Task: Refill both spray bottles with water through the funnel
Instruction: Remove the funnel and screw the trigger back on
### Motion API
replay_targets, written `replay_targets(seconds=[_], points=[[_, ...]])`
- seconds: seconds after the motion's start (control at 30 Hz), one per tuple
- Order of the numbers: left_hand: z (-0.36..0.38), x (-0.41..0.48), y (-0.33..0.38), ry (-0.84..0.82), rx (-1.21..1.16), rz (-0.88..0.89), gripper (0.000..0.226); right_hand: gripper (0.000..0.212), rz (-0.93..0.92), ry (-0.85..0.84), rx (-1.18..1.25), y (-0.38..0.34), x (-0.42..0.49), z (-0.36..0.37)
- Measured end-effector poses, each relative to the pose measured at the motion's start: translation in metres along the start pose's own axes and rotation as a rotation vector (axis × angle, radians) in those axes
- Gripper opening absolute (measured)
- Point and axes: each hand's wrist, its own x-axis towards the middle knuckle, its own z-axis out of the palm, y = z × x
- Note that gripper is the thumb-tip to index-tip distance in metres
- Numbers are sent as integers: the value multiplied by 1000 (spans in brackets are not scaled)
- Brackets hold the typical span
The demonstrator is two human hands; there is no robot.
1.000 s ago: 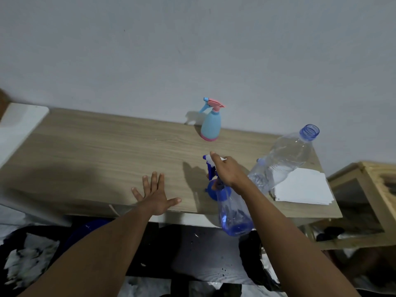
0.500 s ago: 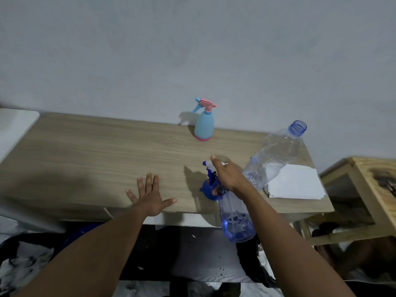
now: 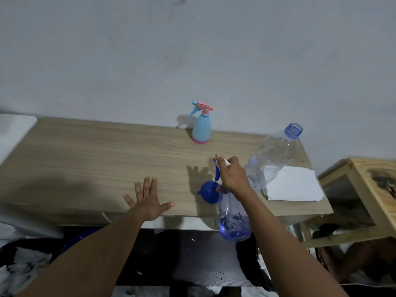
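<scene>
My right hand (image 3: 232, 177) grips the white-and-blue trigger head of a clear blue spray bottle (image 3: 234, 219), which hangs in the air at the table's front edge. A blue funnel (image 3: 209, 192) lies on the wooden table (image 3: 96, 159) just left of that bottle. A light-blue spray bottle with a pink trigger (image 3: 201, 127) stands upright at the back by the wall. A large clear water bottle (image 3: 272, 158) with an open blue neck stands at the right, partly behind my right hand. My left hand (image 3: 147, 200) rests flat on the table with fingers spread.
A stack of white paper (image 3: 293, 185) lies at the table's right end. A wooden frame (image 3: 364, 189) stands to the right of the table. A white surface (image 3: 12, 133) adjoins the table's left end. Dark floor and cloths lie below.
The view has shifted slightly. My right hand still holds the clear spray bottle at the table's front edge, and my left hand stays flat on the table.
</scene>
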Motion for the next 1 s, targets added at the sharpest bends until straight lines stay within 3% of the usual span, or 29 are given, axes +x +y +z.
replay_targets(seconds=[0.17,0.3,0.47,0.67,0.87,1.0], points=[[-6,4,-1,61,39,53,130,22,-172,9,285,-32,9,0],[-18,15,-3,34,78,47,141,20,-391,109,177,-63,32,9],[-19,23,-4,-8,79,38,143,15,-541,106,47,-101,71,28],[-18,27,-3,-8,82,31,144,15,-552,98,27,-141,119,61],[-20,27,-3,10,62,30,144,10,-526,100,-186,-166,157,92],[-19,29,-3,22,65,21,145,11,-486,103,-205,-178,174,101]])
